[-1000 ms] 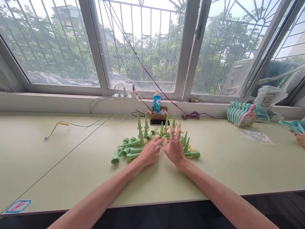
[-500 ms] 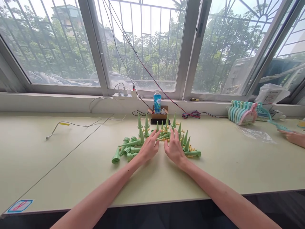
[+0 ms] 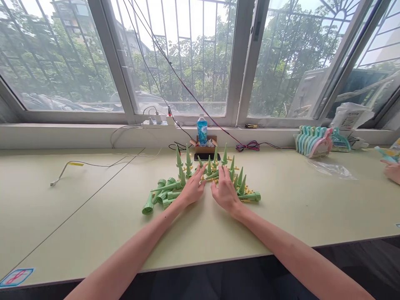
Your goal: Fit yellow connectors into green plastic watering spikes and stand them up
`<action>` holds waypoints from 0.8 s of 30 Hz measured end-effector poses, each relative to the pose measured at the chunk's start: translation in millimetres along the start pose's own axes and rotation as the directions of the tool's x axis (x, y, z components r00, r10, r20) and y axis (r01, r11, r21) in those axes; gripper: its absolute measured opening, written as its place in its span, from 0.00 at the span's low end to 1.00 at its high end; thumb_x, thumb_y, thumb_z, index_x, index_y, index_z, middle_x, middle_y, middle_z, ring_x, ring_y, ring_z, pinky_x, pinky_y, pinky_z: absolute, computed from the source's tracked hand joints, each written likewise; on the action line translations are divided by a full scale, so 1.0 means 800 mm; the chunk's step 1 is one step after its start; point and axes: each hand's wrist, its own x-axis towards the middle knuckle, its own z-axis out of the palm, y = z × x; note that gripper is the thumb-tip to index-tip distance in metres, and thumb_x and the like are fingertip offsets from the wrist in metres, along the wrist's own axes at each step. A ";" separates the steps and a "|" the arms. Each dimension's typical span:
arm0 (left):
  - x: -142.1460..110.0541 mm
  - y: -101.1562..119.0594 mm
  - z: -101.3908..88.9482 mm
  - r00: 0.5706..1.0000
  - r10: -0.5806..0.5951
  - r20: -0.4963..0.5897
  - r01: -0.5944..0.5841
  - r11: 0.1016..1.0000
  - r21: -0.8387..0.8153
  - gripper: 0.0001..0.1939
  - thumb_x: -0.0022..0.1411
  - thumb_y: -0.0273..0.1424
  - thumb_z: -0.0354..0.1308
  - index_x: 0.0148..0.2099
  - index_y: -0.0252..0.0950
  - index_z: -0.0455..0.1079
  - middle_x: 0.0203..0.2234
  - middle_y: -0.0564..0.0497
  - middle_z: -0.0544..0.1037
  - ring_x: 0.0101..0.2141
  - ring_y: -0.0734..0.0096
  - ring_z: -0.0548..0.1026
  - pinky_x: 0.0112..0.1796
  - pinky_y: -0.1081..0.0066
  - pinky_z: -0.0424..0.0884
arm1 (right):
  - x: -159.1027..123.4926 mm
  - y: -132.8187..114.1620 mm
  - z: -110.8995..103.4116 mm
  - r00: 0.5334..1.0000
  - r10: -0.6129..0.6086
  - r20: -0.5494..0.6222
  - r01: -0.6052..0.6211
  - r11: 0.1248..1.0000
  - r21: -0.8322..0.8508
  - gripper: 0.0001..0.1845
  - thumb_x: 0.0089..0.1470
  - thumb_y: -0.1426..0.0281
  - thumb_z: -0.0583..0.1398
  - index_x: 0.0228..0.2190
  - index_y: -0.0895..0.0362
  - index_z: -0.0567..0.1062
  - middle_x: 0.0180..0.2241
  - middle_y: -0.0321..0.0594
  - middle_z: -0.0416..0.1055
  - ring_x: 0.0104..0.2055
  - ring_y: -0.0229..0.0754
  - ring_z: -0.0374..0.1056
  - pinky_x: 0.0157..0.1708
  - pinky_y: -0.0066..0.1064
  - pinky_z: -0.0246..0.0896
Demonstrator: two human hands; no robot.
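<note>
My left hand (image 3: 193, 186) and my right hand (image 3: 225, 189) rest among green plastic cone-shaped spikes, palms facing each other, fingers stretched forward and holding nothing. Beside my left hand lies a heap of green spikes (image 3: 167, 192) with round threaded caps. Upright green spikes (image 3: 188, 160) stand beyond it, some with small yellow valve-like pieces in their sides. By my right hand are more upright spikes (image 3: 242, 185), a lying spike (image 3: 254, 196) and loose yellow pieces (image 3: 248, 190). My hands partly hide the parts behind them.
Behind the spikes are a dark phone (image 3: 203, 157), a cardboard box (image 3: 204, 148) and a blue bottle (image 3: 202, 131). At right stand pastel hangers (image 3: 314, 139) near a clear plastic bag (image 3: 333, 169). Another person's hand (image 3: 393, 171) holds something at the right edge. A white cable (image 3: 93, 161) lies left.
The view has shifted slightly, so the scene sits further left. My hands stay nearly in place among the spikes. The other person's hand at right has moved toward the edge.
</note>
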 end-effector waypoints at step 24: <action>0.001 -0.005 -0.006 0.999 -0.010 0.031 0.008 0.999 0.041 0.34 0.66 0.33 0.48 0.71 0.42 0.45 0.69 0.43 0.46 0.57 0.57 0.69 0.55 0.60 0.65 | 0.000 0.000 -0.003 0.998 -0.056 -0.026 0.057 0.998 0.029 0.31 0.59 0.72 0.51 0.63 0.65 0.57 0.64 0.59 0.53 0.58 0.58 0.64 0.51 0.47 0.67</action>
